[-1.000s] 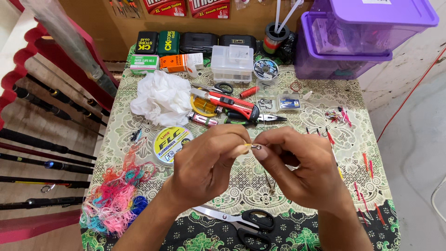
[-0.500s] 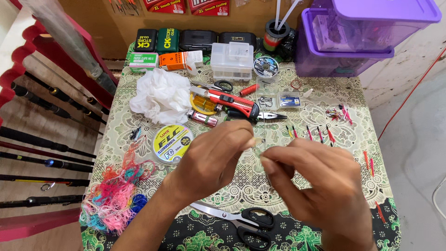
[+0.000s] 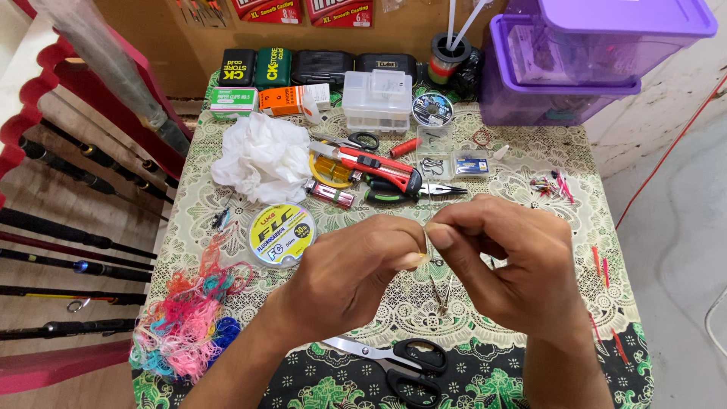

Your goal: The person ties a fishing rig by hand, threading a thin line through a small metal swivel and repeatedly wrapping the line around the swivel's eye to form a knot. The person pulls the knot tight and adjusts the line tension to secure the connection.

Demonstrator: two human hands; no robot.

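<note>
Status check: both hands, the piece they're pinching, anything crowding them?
Left hand and right hand pinched together on a small thin item, too small to identify. Scissors below, line spool left, both apart.

We've got both forearms angled in from below, left hand (image 3: 356, 276) and right hand (image 3: 503, 261) meeting fingertip to fingertip at centre, thumbs and forefingers pinched tight, other fingers curled

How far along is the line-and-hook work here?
Done: tools out, with the line spool and red cutter on the table. In hand: left hand and right hand pinch something tiny between fingertips; too small to identify. Left: scissors lie untouched.
</note>
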